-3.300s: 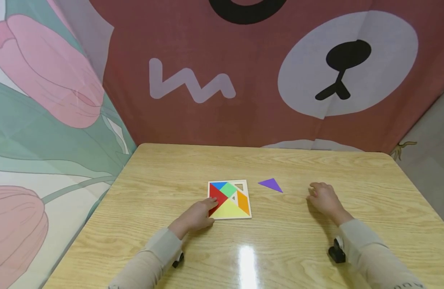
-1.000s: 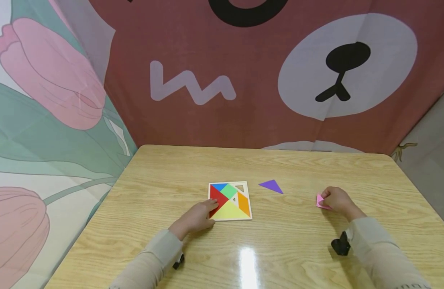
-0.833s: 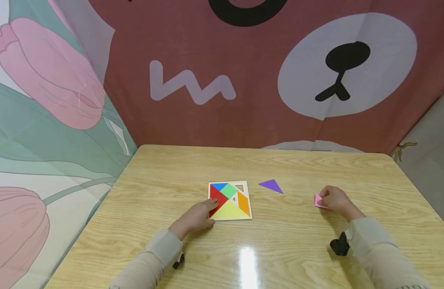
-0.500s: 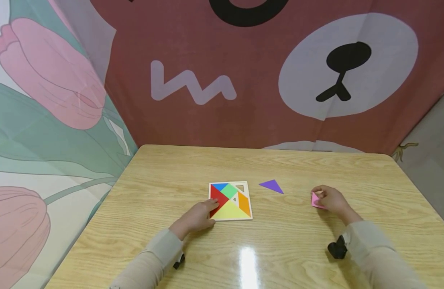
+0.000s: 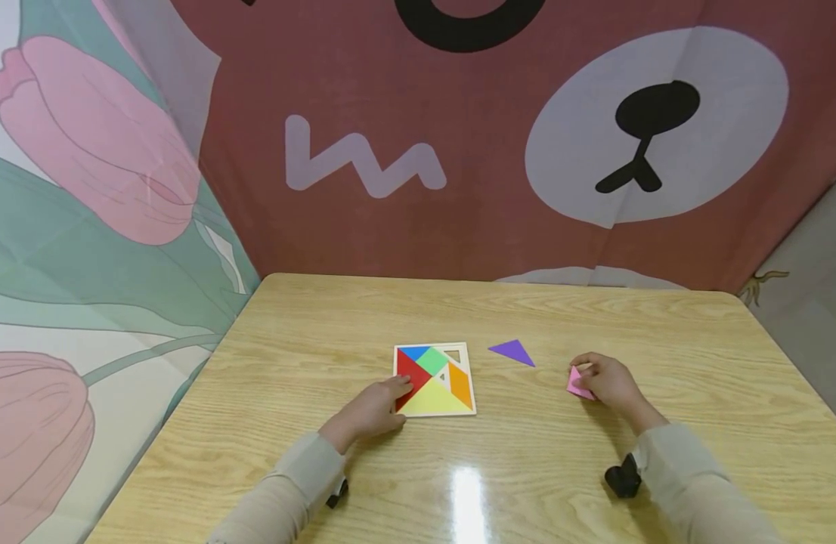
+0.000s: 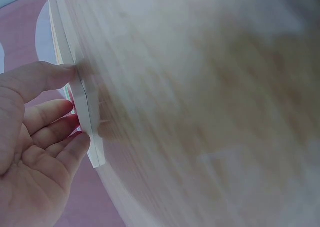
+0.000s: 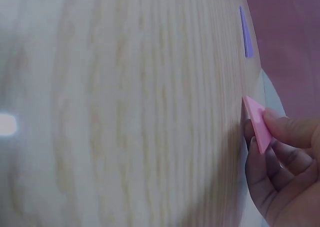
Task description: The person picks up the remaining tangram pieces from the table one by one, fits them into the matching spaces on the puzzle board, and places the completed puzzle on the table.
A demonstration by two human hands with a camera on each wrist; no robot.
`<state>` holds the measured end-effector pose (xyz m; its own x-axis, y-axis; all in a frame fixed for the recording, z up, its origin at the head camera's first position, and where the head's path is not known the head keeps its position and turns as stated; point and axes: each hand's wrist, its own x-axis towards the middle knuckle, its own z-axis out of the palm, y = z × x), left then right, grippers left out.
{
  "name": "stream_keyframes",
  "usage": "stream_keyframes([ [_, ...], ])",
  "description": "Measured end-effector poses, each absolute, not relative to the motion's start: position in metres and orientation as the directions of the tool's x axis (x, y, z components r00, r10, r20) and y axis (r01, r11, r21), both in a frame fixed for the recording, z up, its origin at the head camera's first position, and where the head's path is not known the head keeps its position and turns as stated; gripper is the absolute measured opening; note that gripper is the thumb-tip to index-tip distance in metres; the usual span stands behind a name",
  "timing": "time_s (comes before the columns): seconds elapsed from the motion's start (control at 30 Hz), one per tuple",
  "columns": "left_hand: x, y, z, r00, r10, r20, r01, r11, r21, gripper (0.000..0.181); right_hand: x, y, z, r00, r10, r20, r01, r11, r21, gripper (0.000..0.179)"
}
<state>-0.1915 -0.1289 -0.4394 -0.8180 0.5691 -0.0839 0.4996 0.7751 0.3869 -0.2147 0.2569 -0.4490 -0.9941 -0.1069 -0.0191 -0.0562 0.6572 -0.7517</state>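
Observation:
A tangram board (image 5: pixel 435 413) with a pale frame lies on the table, holding red, yellow, blue, green and orange pieces. Two pale triangular recesses show at its right side. My left hand (image 5: pixel 370 408) rests on its left edge, fingertips on the red triangle (image 5: pixel 410 369); in the left wrist view the thumb touches the frame's side. My right hand (image 5: pixel 611 384) pinches a small pink triangle (image 7: pixel 257 123) between thumb and fingers, tilted close over the table. The purple triangle (image 5: pixel 515 351) lies flat between the board and my right hand.
The wood-grain table (image 5: pixel 527 468) ends at a back edge against a curtain (image 5: pixel 391 234) with a bear print. A flower-print cloth (image 5: pixel 119 302) hangs on the left. A light reflection shines on the table's near part.
My right hand reached to the right, took hold of the pink triangle and has moved left with it, toward the purple triangle. The left hand and the board have stayed in place.

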Motion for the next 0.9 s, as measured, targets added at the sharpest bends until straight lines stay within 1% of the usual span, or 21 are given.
stream_keyframes([
  [0.13, -0.192, -0.129, -0.44, -0.814, 0.575, -0.078, 0.507, 0.77, 0.389, 0.05, -0.214, 0.253, -0.449, -0.995, -0.09, -0.032, -0.027, 0.587, -0.809, 0.028],
  [0.17, -0.192, -0.129, -0.44, -0.814, 0.576, -0.077, 0.508, 0.769, 0.389, 0.05, -0.214, 0.252, -0.449, -0.995, -0.095, -0.019, -0.038, 0.562, -0.826, 0.028],
  [0.27, -0.192, -0.129, -0.44, -0.813, 0.578, -0.076, 0.51, 0.768, 0.388, 0.05, -0.214, 0.25, -0.449, -0.996, -0.086, -0.025, -0.024, 0.521, -0.853, 0.032],
  [0.37, -0.192, -0.129, -0.44, -0.812, 0.579, -0.072, 0.513, 0.768, 0.383, 0.05, -0.214, 0.244, -0.448, -0.996, -0.078, -0.04, -0.007, 0.52, -0.854, 0.03],
  [0.43, -0.192, -0.129, -0.44, -0.813, 0.578, -0.072, 0.513, 0.769, 0.382, 0.05, -0.214, 0.24, -0.448, -0.995, -0.07, -0.07, 0.022, 0.533, -0.846, 0.031],
  [0.6, -0.191, -0.128, -0.439, -0.812, 0.578, -0.076, 0.512, 0.769, 0.382, 0.05, -0.215, 0.23, -0.448, -0.994, -0.057, -0.094, 0.048, 0.541, -0.839, 0.032],
  [0.9, -0.19, -0.128, -0.437, -0.815, 0.574, -0.079, 0.51, 0.775, 0.374, 0.05, -0.216, 0.216, -0.45, -0.991, -0.076, -0.111, 0.061, 0.481, -0.875, 0.031],
])
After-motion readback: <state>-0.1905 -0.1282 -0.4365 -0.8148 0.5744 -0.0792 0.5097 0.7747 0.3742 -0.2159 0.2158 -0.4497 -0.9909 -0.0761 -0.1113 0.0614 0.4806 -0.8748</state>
